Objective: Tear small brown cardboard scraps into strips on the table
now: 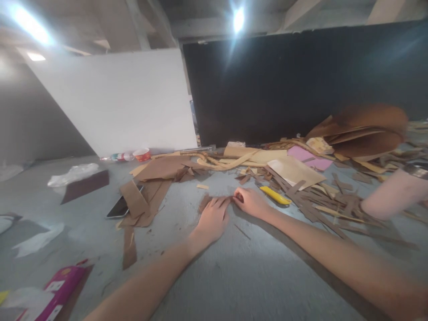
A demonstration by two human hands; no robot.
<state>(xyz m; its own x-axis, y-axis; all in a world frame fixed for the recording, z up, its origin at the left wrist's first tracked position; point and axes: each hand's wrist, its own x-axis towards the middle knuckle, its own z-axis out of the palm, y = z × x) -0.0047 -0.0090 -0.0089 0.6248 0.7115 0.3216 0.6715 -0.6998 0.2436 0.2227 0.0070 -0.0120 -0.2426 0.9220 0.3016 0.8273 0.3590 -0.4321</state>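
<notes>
My left hand point(214, 217) lies with its fingers flat over a small brown piece point(204, 203), which looks like leather and is partly hidden under them. Close by on the right, my right hand point(250, 201) is closed in a pinch at the right end of this piece, its fingers curled. A yellow utility knife point(275, 195) rests on the grey tabletop point(214, 276) just beyond my right wrist. A thin dark sliver point(242, 231) sits below my hands, and a small tan scrap point(202, 186) above them.
Brown strips and offcuts point(321, 209) are heaped at the right, near a pink cylinder point(397, 194) and a rolled brown sheet point(371, 133). At left, a phone point(117, 208) lies partly under brown pieces point(157, 200). A purple packet point(62, 287) is at the near left; a red-rimmed cup point(141, 154) stands behind.
</notes>
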